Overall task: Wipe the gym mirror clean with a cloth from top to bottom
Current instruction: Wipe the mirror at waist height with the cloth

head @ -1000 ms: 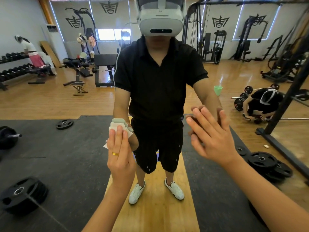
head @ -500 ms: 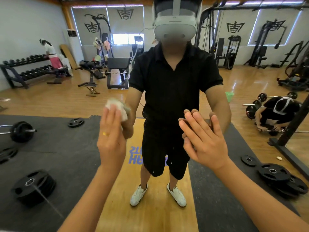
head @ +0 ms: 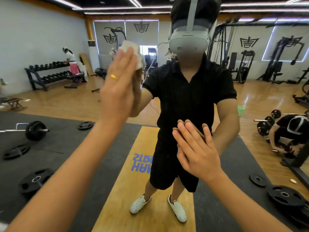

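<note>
Head view faced the mirror from close up. On the left hand the fingers were straight and held together, pressing a pale, crumpled cloth flat against the mirror, with none of them seen curling round it. The cloth sat high on the mirror, its top and one edge showing past the fingertips. A gold ring was on one finger of that hand.

Lower on the mirror, the right hand lay flat against it with its fingers straight and slightly spread, holding nothing. Its reflected fingertips met the real ones.

Between the two hands the mirror showed the person's reflection in a black shirt, black shorts and white shoes, with a grey headset just beside the cloth. The reflection stood on a wooden strip with blue lettering, set between dark floor mats.

Toward the mirror's left side were a barbell on the mat, loose weight plates and a dumbbell rack against a white wall, with a person bent over it. Toward the mirror's right side were a stack of plates, a green bucket, a crouching person in black and tall weight machines.
</note>
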Available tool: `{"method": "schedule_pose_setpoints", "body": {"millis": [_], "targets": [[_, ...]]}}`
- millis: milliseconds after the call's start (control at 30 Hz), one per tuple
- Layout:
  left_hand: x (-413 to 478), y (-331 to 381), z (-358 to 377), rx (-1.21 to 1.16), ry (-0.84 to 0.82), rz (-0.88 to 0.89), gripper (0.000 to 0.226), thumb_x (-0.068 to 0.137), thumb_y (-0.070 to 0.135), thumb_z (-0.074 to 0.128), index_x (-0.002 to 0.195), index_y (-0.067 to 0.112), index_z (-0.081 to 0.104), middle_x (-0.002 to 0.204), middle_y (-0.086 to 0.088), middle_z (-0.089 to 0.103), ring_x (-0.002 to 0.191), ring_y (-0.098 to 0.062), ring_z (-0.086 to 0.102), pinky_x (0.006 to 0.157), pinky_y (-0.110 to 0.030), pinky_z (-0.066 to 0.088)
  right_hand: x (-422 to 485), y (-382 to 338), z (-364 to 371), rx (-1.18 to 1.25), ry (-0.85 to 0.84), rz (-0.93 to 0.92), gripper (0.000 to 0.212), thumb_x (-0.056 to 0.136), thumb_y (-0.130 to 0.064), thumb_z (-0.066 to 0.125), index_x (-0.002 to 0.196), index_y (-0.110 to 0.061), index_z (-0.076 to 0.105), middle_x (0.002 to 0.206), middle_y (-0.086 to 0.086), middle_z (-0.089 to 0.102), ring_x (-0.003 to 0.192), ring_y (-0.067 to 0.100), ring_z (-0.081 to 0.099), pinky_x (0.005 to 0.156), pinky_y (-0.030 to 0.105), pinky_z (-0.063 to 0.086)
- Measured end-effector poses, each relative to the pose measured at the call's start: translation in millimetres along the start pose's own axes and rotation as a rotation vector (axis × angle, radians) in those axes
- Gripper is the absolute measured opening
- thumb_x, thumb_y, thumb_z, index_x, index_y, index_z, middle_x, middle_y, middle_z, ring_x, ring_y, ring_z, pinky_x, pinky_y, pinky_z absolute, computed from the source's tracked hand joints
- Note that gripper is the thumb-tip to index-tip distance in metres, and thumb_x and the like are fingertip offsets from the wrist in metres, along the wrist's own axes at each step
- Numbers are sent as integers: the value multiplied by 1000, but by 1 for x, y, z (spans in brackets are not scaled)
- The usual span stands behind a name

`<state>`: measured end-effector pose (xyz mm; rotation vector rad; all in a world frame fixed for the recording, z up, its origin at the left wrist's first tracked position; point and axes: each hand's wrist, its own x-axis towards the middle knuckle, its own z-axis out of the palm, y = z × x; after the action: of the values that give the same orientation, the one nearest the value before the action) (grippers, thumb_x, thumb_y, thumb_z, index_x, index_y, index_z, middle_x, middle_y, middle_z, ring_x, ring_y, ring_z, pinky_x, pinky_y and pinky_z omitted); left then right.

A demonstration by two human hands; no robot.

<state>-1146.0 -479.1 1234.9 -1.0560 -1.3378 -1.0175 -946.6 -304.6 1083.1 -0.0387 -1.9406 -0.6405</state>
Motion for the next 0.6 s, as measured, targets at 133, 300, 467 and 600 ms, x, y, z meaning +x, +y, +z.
{"method": "schedule_pose_setpoints", "body": {"millis": [133,300,467,600], "targets": [[10,-36,-13,26,144,-259,42,106,6,43,146,5,54,153,-10,51,147,-32,41,121,-27,33,1,1,1,-9,17,4,55,98,-25,55,151,-12,51,161,9,41,153,24,33,122,57,25],[-18,36,14,2,23,-47,40,100,-3,49,138,-2,60,145,-21,56,131,-35,57,106,-26,46,0,-1,2,-12,33,4,54,97,-23,55,150,-12,52,160,10,43,152,25,36,120,58,28],[-120,13,-12,-71,-184,-5,34,106,-4,45,137,-4,59,145,-19,55,142,-37,46,123,-34,32,-1,-1,1,-23,25,17,57,96,-23,59,151,-12,51,161,10,41,153,25,34,121,57,25],[-177,-35,-32,65,-113,-169,37,104,-11,47,139,-6,54,147,-22,52,146,-35,41,121,-42,36,-2,0,4,-59,24,12,57,95,-24,61,150,-12,52,160,10,43,152,25,35,125,53,16]]}}
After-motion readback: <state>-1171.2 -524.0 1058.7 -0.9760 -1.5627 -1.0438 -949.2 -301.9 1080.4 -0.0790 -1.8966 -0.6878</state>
